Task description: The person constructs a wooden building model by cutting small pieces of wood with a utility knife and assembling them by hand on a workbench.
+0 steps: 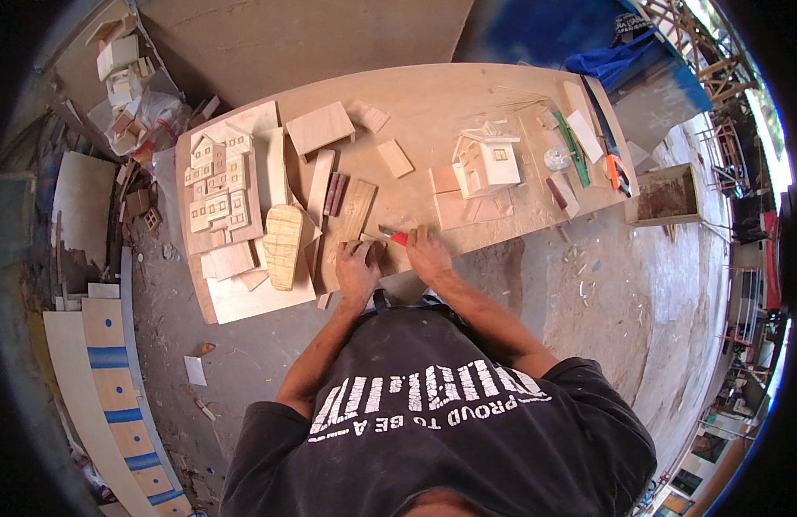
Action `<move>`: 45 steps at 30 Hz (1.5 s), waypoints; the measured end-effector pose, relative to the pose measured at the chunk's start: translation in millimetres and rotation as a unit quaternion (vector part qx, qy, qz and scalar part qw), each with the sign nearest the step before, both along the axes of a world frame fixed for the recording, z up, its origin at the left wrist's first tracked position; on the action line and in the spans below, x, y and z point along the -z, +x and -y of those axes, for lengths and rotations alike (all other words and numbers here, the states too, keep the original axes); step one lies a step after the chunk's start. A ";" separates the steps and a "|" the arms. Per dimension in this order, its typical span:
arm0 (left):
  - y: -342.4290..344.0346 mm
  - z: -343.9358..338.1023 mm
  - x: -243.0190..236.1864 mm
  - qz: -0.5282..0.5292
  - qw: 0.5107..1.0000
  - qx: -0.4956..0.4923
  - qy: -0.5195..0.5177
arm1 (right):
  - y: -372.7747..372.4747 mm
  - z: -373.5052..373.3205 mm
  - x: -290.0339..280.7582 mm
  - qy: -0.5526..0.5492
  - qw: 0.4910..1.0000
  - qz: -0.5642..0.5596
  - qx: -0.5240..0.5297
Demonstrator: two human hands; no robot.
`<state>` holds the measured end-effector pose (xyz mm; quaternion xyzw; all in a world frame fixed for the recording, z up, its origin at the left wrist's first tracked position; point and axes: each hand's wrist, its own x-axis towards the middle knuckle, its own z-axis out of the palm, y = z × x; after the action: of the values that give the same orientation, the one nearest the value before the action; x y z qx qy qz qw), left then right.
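- The right hand [428, 255] has its fingers closed around a knife [399, 237] with a smooth red handle; the short, flat blade points left, over the table's near edge.
- The left hand [359, 265] is just beside it, fingers bent down at the same edge; whether they grip anything I cannot tell.
- Ahead of the left hand lies a board [359, 207] with bold straight grain, and next to it dark red sticks [334, 194].
- Farther left, a slab [284, 247] of yellowish wood has wavy dark grain and a rounded outline.
- At the table's left end, a facade [219, 179] of pale wood has stepped gables and small framed windows.
- Right of the hands stands a little house [486, 165], smooth and pale, with a pitched roof.
- Beyond it lie a green strip [572, 148] and an orange-handled tool [620, 175].
- The table [415, 96] has a broad plywood top, strewn with offcuts.
- The floor [588, 284] is rough grey concrete, with scraps scattered about.
- Around the room: a blue panel [536, 33] behind, a crinkled plastic bag [163, 119] at left, a rusty-looking open box [665, 196] at right.
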<state>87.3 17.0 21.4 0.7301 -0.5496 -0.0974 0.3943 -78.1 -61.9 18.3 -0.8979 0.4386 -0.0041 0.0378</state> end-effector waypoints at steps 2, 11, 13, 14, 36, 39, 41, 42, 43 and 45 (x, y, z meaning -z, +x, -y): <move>-0.1 1.7 -0.1 -0.007 1.000 -0.008 -0.007 | 2.3 -7.1 1.6 -0.013 1.000 -0.002 -0.024; 1.7 12.5 -11.4 -0.031 0.999 -0.028 -0.017 | 7.4 -11.7 -9.9 0.085 0.994 0.059 0.048; -5.8 15.3 -14.4 -0.009 1.000 -0.013 -0.017 | -5.4 -11.6 -3.5 0.095 0.982 0.123 0.110; -7.0 22.6 -15.4 -0.007 1.000 -0.007 -0.022 | -9.4 -8.4 -3.9 0.109 0.963 0.189 0.159; -74.5 60.8 -21.5 -0.092 0.959 0.241 0.120 | -150.3 -49.6 -49.9 0.280 0.664 0.574 0.388; -107.6 48.8 -24.0 -0.328 0.904 0.196 0.192 | -153.0 -35.8 -63.5 0.337 0.656 0.578 0.351; -121.1 47.2 -24.2 -0.417 0.848 0.190 0.266 | -158.2 -25.0 -59.2 0.368 0.651 0.580 0.322; -131.0 48.1 -27.9 -0.417 0.850 0.186 0.264 | -162.2 -20.3 -51.5 0.376 0.646 0.584 0.319; -144.4 48.8 -31.5 -0.484 0.817 0.168 0.264 | -167.9 -15.4 -45.2 0.384 0.640 0.586 0.315; -164.3 48.7 -32.6 -0.570 0.776 0.136 0.233 | -173.7 -6.1 -52.2 0.402 0.640 0.584 0.297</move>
<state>-76.9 -31.7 54.0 0.5281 -0.2780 -0.6735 0.4361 -251.8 -55.8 70.5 -0.4267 0.5268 -0.3618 0.6400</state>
